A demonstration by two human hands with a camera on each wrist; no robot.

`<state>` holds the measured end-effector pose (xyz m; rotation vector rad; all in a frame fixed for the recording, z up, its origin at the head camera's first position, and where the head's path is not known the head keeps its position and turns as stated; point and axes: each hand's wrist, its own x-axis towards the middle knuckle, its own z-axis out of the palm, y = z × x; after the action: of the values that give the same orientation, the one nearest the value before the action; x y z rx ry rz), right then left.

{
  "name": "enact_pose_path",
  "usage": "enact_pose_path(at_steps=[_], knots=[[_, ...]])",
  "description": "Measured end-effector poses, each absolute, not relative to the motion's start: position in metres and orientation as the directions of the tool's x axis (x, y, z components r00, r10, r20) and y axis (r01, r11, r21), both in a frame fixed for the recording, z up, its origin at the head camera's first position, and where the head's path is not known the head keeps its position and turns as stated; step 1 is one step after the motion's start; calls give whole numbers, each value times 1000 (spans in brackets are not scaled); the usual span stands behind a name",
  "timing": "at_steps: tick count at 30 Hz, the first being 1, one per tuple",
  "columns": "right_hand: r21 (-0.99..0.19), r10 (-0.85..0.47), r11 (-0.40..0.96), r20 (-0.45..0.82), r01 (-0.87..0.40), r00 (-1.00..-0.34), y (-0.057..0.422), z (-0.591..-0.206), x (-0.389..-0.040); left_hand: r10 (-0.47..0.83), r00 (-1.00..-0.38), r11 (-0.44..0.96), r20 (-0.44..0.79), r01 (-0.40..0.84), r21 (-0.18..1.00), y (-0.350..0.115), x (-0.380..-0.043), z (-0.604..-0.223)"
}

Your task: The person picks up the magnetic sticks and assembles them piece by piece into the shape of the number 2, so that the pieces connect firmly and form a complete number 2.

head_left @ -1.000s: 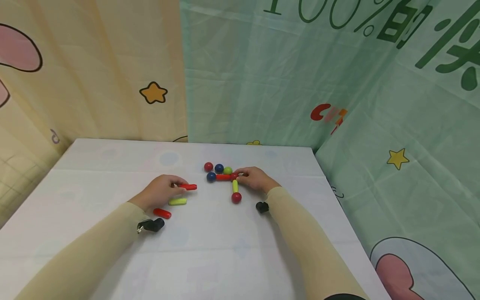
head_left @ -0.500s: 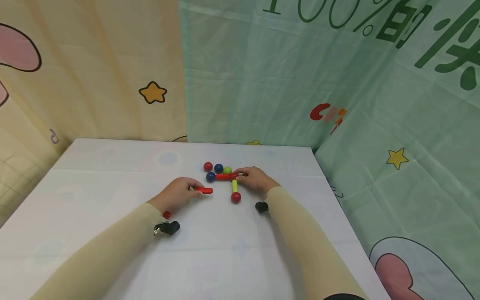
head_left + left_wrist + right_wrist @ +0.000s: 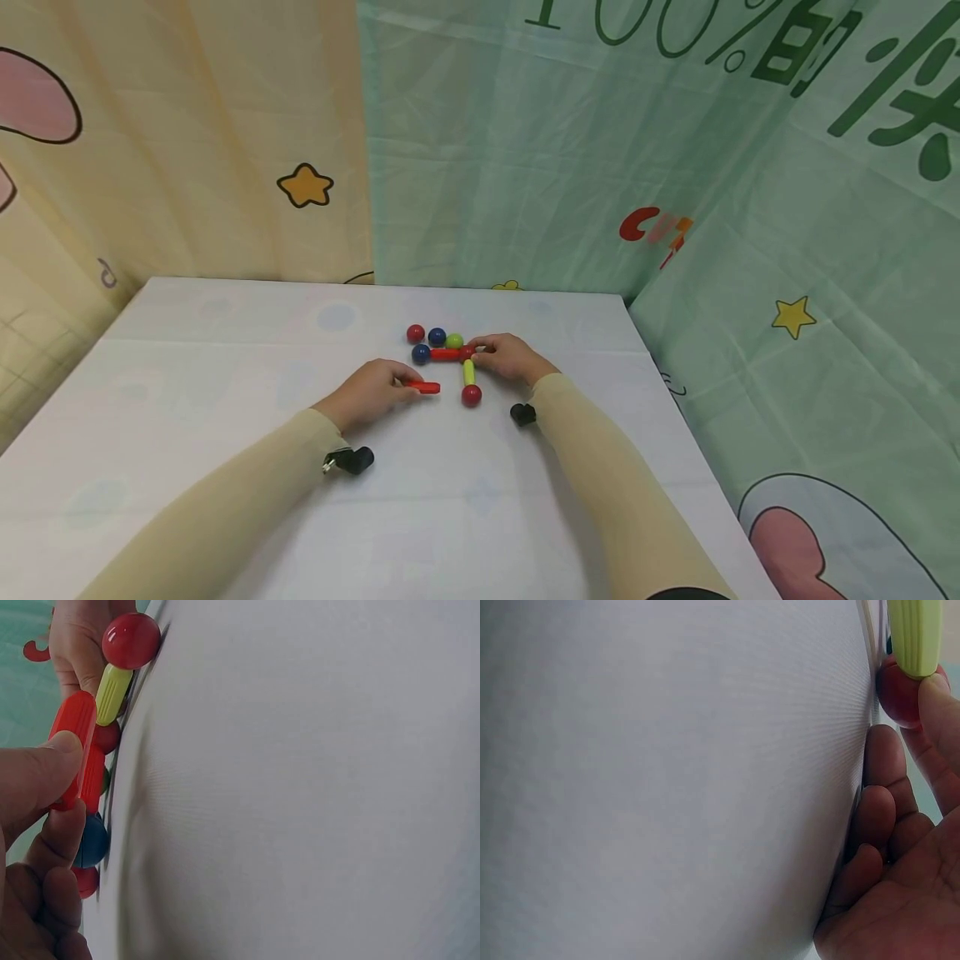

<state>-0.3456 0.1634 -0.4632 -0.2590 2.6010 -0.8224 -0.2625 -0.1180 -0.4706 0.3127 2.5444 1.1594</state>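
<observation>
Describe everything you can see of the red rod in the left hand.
The red rod is short and straight with a rounded free end and faint lengthwise lines; it looks like smooth, slightly glossy plastic. The left hand pinches it, the thumb covering part of its side. It appears raised above the white tabletop, its free end pointing to the person's right, apart from the yellow-green rod and the near red ball.

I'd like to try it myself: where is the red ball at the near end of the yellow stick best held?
Probably pinch the red ball by its left and right flanks, coming from the near side: the yellow stick meets its far side, leaving rounded flanks exposed.
</observation>
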Motion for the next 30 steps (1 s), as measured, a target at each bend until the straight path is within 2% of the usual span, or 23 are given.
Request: enact_pose_path(at_steps=[8, 30], knots=[[-585, -298, 809, -308, -67, -904, 164, -464, -346, 347, -923, 674, -169, 119, 729, -106, -262, -472], [-597, -308, 799, -306, -70, -901, 165, -465, -347, 368, -918, 696, -147, 167, 699, -86, -260, -471]])
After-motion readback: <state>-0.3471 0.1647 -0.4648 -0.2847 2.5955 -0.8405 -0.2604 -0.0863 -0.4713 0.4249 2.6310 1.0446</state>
